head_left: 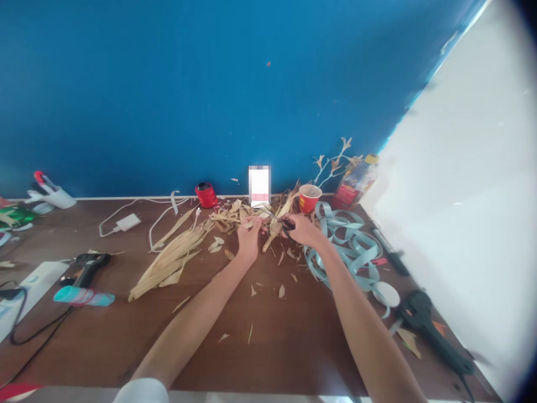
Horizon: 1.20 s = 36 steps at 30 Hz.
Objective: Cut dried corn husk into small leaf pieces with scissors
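Observation:
My right hand (305, 230) is closed round the dark handles of a pair of scissors (277, 218). Their blades point up and left toward my other hand. In my left hand (249, 238) a pale strip of dried corn husk (265, 213) is pinched near those blades. Under and behind both hands spreads a heap of husk scraps (235, 215). A bundle of long dried husks (172, 263) lies on the table to the left. Small cut pieces, such as a petal-shaped one (281, 291), are scattered in front.
A red paper cup (309, 199), a bottle (354, 182) and light-blue ribbon (342, 235) crowd the right. One glue gun (432, 330) lies at the right edge, another (90, 268) at left near a power strip (36, 291). A red container (206, 195) stands by the blue wall.

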Motion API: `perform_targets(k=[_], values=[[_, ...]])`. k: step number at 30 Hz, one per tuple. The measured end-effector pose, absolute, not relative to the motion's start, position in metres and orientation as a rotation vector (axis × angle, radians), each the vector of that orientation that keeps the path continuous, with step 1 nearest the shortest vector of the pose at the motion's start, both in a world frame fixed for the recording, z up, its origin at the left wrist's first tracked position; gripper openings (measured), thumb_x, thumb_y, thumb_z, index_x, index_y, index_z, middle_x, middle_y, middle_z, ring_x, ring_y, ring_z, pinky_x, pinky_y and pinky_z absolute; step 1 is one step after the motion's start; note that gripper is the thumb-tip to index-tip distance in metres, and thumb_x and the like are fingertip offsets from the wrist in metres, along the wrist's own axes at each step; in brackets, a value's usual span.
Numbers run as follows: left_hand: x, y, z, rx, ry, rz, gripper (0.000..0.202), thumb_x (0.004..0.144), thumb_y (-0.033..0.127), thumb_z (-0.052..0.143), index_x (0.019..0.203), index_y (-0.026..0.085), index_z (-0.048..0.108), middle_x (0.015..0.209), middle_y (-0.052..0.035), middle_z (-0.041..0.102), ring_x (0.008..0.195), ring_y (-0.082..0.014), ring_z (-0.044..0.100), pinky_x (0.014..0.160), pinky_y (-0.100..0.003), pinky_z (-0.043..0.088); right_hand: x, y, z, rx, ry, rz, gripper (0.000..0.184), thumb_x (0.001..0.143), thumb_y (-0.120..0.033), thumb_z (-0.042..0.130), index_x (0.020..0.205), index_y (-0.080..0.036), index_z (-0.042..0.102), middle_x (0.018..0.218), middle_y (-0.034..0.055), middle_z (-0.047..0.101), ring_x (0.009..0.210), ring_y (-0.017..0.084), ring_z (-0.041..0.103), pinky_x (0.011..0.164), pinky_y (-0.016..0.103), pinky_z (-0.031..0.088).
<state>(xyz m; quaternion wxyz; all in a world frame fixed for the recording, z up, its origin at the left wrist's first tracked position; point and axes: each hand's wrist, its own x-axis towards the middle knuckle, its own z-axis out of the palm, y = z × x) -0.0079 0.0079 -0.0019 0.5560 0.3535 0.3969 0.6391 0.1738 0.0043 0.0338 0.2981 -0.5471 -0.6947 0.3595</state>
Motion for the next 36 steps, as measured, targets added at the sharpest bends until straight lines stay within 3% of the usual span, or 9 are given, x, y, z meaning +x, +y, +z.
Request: perform_targets(k=[11,17,28,32,36], values=[[-0.0078,0.0065,0.0026,0.834,0.923,1.493,0.033,0.070,0.037,0.076,0.086,0.017,0.056,0.078,-0.0010,0.067,0.057,-0.0072,0.054,0.056,-0.022,0.040,0.1753,0.0049,0.0303,-1.407,-1.875,0.947,0.035,0.066,-0.021,0.066,0.101,-0.024,0.068,0.086,0.0023,0.070,0.077,0.020,0.064,0.070,0.029,0.049],[-0.0075,0.0079,-0.0022,0.876,0.926,1.502,0.034,0.070,0.039,0.076,0.085,0.016,0.056,0.078,-0.0016,0.067,0.057,-0.0075,0.053,0.055,-0.022,0.041,0.1738,0.0040,0.0315,-1.346,-1.896,0.943,0.027,0.070,-0.028,0.068,0.096,-0.022,0.071,0.082,0.0019,0.070,0.076,0.020,0.064,0.073,0.029,0.050],[-0.0088,0.0087,0.0027,0.703,0.851,1.490,0.033,0.062,0.032,0.082,0.083,0.013,0.064,0.069,0.0022,0.062,0.054,-0.0033,0.048,0.055,-0.020,0.040,0.1750,0.0028,0.0362,-1.289,-1.936,0.939,0.015,0.068,-0.023,0.067,0.080,-0.022,0.075,0.077,0.0012,0.072,0.077,0.022,0.066,0.075,0.031,0.050],[-0.0085,0.0092,0.0034,0.689,0.850,1.492,0.031,0.063,0.033,0.082,0.078,0.013,0.065,0.069,0.0013,0.062,0.054,-0.0036,0.047,0.055,-0.021,0.041,0.1753,0.0036,0.0318,-1.299,-1.908,0.977,0.019,0.068,-0.022,0.067,0.085,-0.022,0.075,0.071,0.0015,0.071,0.077,0.024,0.066,0.074,0.031,0.051],[-0.0087,0.0103,0.0014,0.685,0.832,1.496,0.030,0.064,0.033,0.082,0.078,0.013,0.064,0.069,0.0012,0.062,0.054,-0.0036,0.047,0.054,-0.020,0.040,0.1733,0.0026,0.0312,-1.297,-1.880,1.017,0.028,0.069,-0.026,0.067,0.096,-0.022,0.074,0.080,0.0022,0.072,0.078,0.023,0.066,0.073,0.031,0.051]])
